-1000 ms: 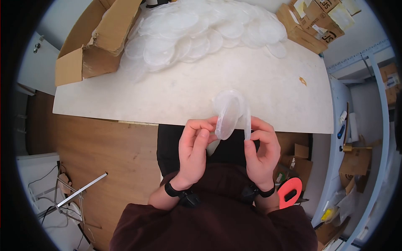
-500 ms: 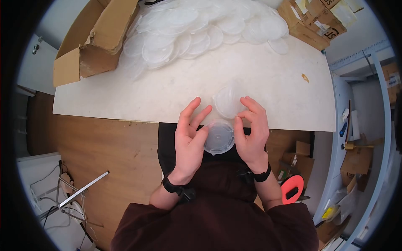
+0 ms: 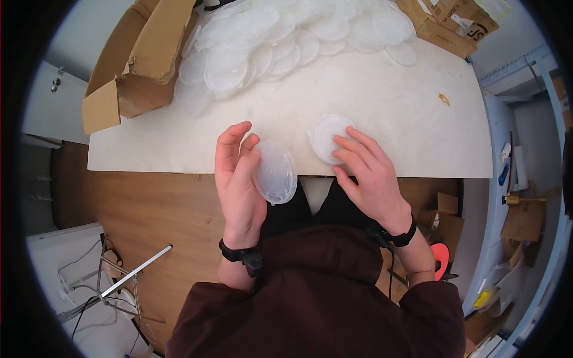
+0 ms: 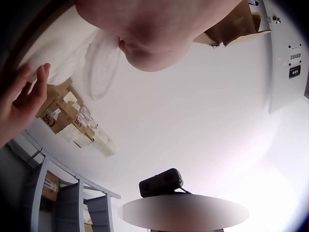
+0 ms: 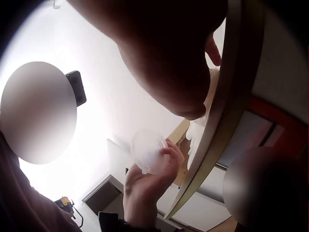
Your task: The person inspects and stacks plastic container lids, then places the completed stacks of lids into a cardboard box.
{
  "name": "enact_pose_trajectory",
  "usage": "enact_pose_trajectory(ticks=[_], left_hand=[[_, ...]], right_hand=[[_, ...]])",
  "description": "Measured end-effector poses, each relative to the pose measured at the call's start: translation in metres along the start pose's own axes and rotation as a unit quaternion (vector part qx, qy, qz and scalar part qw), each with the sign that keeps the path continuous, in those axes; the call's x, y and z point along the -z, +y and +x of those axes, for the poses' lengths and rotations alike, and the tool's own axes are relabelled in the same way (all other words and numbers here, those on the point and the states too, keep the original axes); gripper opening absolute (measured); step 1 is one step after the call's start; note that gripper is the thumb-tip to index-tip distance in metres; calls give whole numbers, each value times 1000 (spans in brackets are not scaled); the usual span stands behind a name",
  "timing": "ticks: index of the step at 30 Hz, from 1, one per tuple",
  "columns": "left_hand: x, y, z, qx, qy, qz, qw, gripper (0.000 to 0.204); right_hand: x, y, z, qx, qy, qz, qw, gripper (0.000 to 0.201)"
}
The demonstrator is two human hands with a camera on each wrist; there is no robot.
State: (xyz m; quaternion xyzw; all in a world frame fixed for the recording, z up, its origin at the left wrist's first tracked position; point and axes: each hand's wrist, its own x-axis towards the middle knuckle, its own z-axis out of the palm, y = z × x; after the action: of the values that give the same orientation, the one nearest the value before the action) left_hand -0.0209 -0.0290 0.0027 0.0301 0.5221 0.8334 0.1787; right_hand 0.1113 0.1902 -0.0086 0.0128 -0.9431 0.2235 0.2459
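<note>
In the head view the left hand holds a clear round lid tilted beyond the table's front edge, thumb on its near face. The same lid shows in the right wrist view, pinched by the left hand. The right hand has its fingers spread, fingertips touching a second round lid that lies near the table's front edge. A large heap of translucent lids covers the back of the table.
An open cardboard box stands at the table's back left, and taped cartons at the back right. A blue shelf frame is on the right. A metal stand is at the lower left.
The hands have moved apart. The left hand has carried its lid to the left and tilted it; the right hand has come down onto the lid lying on the table.
</note>
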Motion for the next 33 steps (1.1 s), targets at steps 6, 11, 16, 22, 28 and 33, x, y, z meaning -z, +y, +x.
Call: enact_pose_trajectory(ticks=[6, 11, 16, 22, 28, 33], left_hand=[[-36, -16, 31, -48, -84, 39, 995, 51], [-68, -35, 51, -154, -158, 252, 942, 42], [-71, -46, 54, -260, -181, 388, 865, 34], [-73, -43, 45, -256, -231, 410, 845, 34], [-66, -42, 44, -300, -254, 501, 771, 32], [-63, -41, 42, -277, -251, 529, 762, 33]], right_hand=[[1, 1, -14, -49, 93, 70, 992, 43], [2, 4, -26, -185, 96, 99, 973, 58], [-4, 7, -23, -124, 74, 27, 989, 62], [-4, 6, -23, -117, 68, 1, 991, 60], [22, 16, -14, -115, 14, 70, 991, 58], [80, 86, 44, -129, 33, -112, 985, 35]])
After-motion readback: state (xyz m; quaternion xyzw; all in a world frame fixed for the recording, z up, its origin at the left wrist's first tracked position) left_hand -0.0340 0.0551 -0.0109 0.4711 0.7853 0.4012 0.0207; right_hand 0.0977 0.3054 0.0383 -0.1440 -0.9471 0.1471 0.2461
